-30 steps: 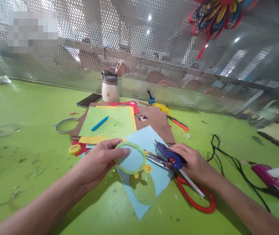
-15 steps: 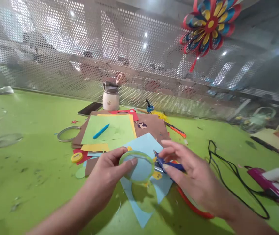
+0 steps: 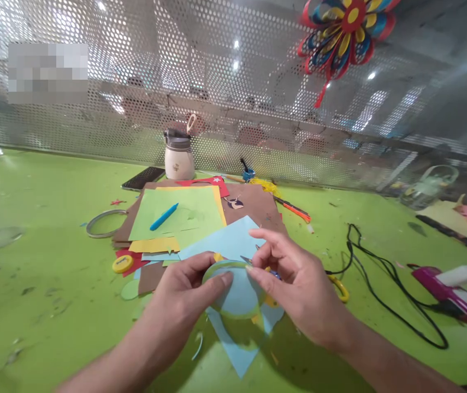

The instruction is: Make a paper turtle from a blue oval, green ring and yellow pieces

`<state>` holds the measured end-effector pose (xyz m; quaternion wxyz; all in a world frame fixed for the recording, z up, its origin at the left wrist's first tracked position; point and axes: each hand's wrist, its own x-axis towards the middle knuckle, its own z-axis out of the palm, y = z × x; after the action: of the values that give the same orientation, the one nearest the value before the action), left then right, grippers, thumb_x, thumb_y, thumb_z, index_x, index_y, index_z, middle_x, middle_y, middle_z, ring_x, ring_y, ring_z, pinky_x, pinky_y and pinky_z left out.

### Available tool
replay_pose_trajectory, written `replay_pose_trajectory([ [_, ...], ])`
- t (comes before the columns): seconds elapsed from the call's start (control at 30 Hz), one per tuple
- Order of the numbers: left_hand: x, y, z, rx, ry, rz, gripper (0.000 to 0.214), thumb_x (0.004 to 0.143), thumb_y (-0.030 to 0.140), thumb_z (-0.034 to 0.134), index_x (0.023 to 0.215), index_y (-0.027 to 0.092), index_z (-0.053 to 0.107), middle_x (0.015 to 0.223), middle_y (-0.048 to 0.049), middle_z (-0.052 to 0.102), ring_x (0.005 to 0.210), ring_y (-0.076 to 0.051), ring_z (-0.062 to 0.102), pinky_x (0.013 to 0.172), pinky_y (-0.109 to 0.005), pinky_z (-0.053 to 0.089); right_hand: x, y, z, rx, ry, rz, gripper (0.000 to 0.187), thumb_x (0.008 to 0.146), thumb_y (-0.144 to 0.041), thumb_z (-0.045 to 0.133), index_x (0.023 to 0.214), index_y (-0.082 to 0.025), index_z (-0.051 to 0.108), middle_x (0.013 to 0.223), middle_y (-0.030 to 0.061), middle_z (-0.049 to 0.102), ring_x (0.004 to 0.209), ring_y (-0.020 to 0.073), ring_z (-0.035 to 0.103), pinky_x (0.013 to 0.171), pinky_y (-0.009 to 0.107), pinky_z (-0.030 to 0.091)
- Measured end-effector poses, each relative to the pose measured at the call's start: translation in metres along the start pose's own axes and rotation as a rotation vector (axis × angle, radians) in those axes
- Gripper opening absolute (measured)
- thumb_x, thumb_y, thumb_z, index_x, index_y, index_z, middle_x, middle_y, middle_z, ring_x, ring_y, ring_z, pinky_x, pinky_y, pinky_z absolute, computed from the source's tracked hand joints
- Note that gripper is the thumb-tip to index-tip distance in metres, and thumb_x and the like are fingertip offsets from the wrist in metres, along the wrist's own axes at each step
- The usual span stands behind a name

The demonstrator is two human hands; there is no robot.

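Holding the round blue piece [image 3: 239, 295] just above the tabletop seems to be the step right now, with some fiddling at its green rim [image 3: 233, 316]. It's front and center, over the lower part of a cut blue sheet [image 3: 241, 232], with a yellow tab [image 3: 217, 256] poking out at the top. The left hand [image 3: 188, 292] has it clamped, thumb flat on the near face and fingers tucked behind the edge. The right hand [image 3: 305, 286] has its thumb tip at the upper right of the rim and its index finger raised apart from it; the rest are curled out of sight, so I can't tell if it's really pinching. My guess is the next move calls for a firm left grip and a light right touch near the edge (that rim looks thin enough to bend). I'd also mind the pointed metal tip [image 3: 245, 258] right behind the piece. Beyond that sits a stack of green paper [image 3: 192, 199] on brown card [image 3: 258, 202], with a blue marker [image 3: 164, 216] lying on top, and over to the right there's a black cord [image 3: 386, 305] and a magenta tool [image 3: 433, 284] on the green tabletop [image 3: 73, 311].
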<state>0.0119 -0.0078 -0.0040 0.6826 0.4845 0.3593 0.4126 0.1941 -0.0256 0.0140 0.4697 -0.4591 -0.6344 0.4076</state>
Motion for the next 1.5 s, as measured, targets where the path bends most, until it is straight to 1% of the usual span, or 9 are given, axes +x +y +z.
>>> replay_pose_trajectory([
  [0.17, 0.002, 0.002, 0.002, 0.024, 0.065, 0.024, 0.021, 0.074, 0.035, 0.076, 0.088, 0.02, 0.071, 0.077, -0.0005, 0.068, 0.067, -0.015, 0.059, 0.062, -0.024, 0.046, -0.001, 0.005, -0.001, -0.013, -0.002, 0.012, 0.035, 0.085, -0.021, 0.062, 0.119, -0.021, 0.056, 0.079, -0.003, 0.057, 0.072, 0.0112, 0.057, 0.064, 0.024, 0.046],
  [0.4, 0.005, 0.005, 0.003, 0.193, 0.158, 0.065, 0.02, 0.072, 0.036, 0.076, 0.071, 0.017, 0.071, 0.061, 0.0015, 0.063, 0.056, -0.011, 0.05, 0.053, -0.021, 0.038, -0.003, 0.007, -0.002, -0.007, -0.02, 0.018, 0.03, 0.085, -0.021, 0.063, 0.115, -0.02, 0.06, 0.079, -0.0028, 0.057, 0.071, 0.0107, 0.056, 0.064, 0.023, 0.046],
  [0.67, 0.005, 0.008, 0.002, 0.152, 0.148, -0.03, 0.021, 0.068, 0.036, 0.08, 0.065, 0.017, 0.071, 0.06, 0.0006, 0.065, 0.056, -0.011, 0.05, 0.054, -0.022, 0.037, -0.002, 0.011, -0.006, 0.037, -0.055, 0.078, 0.027, 0.085, -0.024, 0.066, 0.112, -0.021, 0.063, 0.078, -0.0023, 0.058, 0.071, 0.0111, 0.055, 0.066, 0.023, 0.046],
  [0.93, 0.006, 0.009, -0.002, 0.017, 0.055, -0.15, 0.024, 0.068, 0.037, 0.081, 0.069, 0.016, 0.069, 0.064, -0.0003, 0.065, 0.059, -0.011, 0.052, 0.057, -0.022, 0.037, 0.0, 0.012, -0.009, 0.084, -0.065, 0.153, 0.024, 0.085, -0.025, 0.066, 0.108, -0.019, 0.065, 0.08, -0.0009, 0.059, 0.073, 0.0119, 0.055, 0.067, 0.024, 0.046],
  [1.03, 0.007, 0.013, -0.004, -0.024, 0.004, -0.194, 0.028, 0.072, 0.043, 0.076, 0.078, 0.016, 0.071, 0.068, -0.0016, 0.064, 0.062, -0.014, 0.053, 0.058, -0.024, 0.038, -0.001, 0.014, -0.01, 0.1, -0.067, 0.155, 0.023, 0.085, -0.026, 0.066, 0.107, -0.019, 0.065, 0.08, -0.0006, 0.059, 0.072, 0.0123, 0.055, 0.067, 0.025, 0.046],
  [1.1, 0.007, 0.015, -0.006, -0.039, 0.019, -0.179, 0.034, 0.076, 0.05, 0.07, 0.079, 0.016, 0.07, 0.074, -0.0031, 0.063, 0.069, -0.017, 0.055, 0.063, -0.026, 0.041, -0.001, 0.016, -0.01, 0.109, -0.066, 0.156, 0.023, 0.086, -0.028, 0.066, 0.107, -0.019, 0.065, 0.08, -0.0003, 0.059, 0.072, 0.0127, 0.055, 0.066, 0.026, 0.045],
  [1.17, 0.007, 0.015, -0.007, 0.012, 0.035, -0.142, 0.035, 0.076, 0.051, 0.067, 0.076, 0.016, 0.069, 0.076, -0.0035, 0.062, 0.073, -0.018, 0.055, 0.064, -0.027, 0.041, -0.001, 0.017, -0.01, 0.105, -0.064, 0.155, 0.023, 0.085, -0.028, 0.066, 0.107, -0.019, 0.065, 0.081, 0.0001, 0.058, 0.073, 0.0132, 0.055, 0.066, 0.026, 0.045],
  [1.3, 0.008, 0.012, -0.008, 0.2, 0.04, -0.132, 0.03, 0.071, 0.044, 0.075, 0.067, 0.016, 0.063, 0.062, 0.0005, 0.057, 0.06, -0.014, 0.046, 0.058, -0.025, 0.034, 0.0, 0.016, -0.011, 0.061, -0.074, 0.145, 0.022, 0.086, -0.026, 0.064, 0.106, -0.018, 0.066, 0.081, 0.0005, 0.059, 0.073, 0.0133, 0.054, 0.066, 0.026, 0.045],
  [1.5, 0.01, 0.009, -0.006, 0.268, 0.072, -0.093, 0.031, 0.07, 0.044, 0.075, 0.064, 0.016, 0.063, 0.056, 0.003, 0.053, 0.056, -0.011, 0.041, 0.055, -0.024, 0.031, 0.0, 0.014, -0.01, -0.013, -0.107, 0.124, 0.024, 0.09, -0.031, 0.059, 0.109, -0.017, 0.065, 0.084, 0.0016, 0.061, 0.075, 0.0134, 0.056, 0.067, 0.026, 0.046],
])
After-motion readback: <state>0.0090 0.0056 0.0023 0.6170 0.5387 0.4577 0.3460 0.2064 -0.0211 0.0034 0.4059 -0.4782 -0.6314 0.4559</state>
